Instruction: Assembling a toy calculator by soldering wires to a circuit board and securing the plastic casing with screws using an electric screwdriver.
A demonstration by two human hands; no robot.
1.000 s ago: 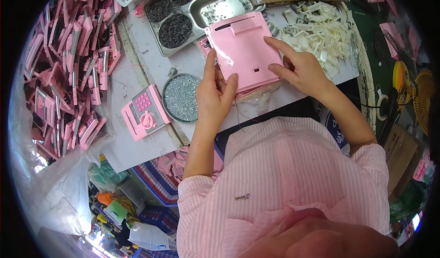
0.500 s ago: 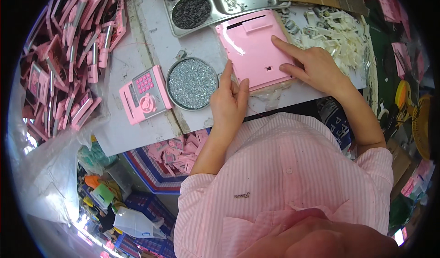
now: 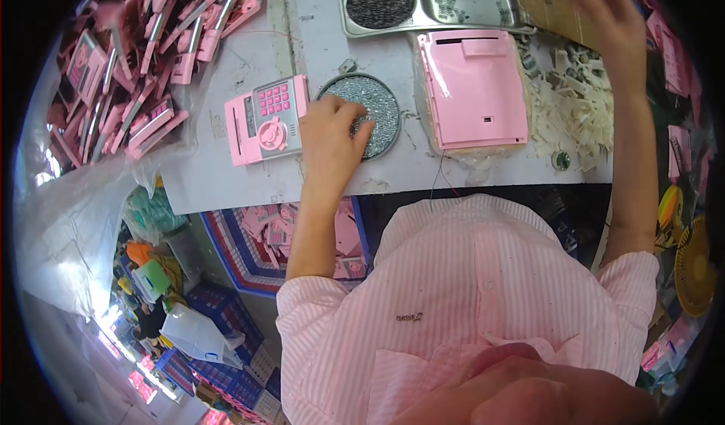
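Observation:
My left hand (image 3: 334,134) reaches over the round dish (image 3: 394,134) full of small silvery screws (image 3: 381,108). Its fingers curl down at the screws, while the thumb stays apart from the index finger; I see nothing held. To the right of the dish lies a pink plastic housing panel (image 3: 476,85) with a long slot and a small square hole, touched by neither hand. My right hand (image 3: 608,17) is raised at the upper right, blurred and partly cut off by the frame edge. Whether it holds anything is hidden.
A pink keypad box front (image 3: 268,119) lies left of the dish. Similar pink parts (image 3: 151,62) are heaped farther left. Behind stands a metal tray (image 3: 423,28) with dark small pieces. White plastic parts (image 3: 574,111) pile up at right. Below the table edge sits a crate (image 3: 245,274).
Both hands have left the pink panel. My left hand has moved left to the screw dish, and my right hand has risen to the upper right. The view has shifted slightly.

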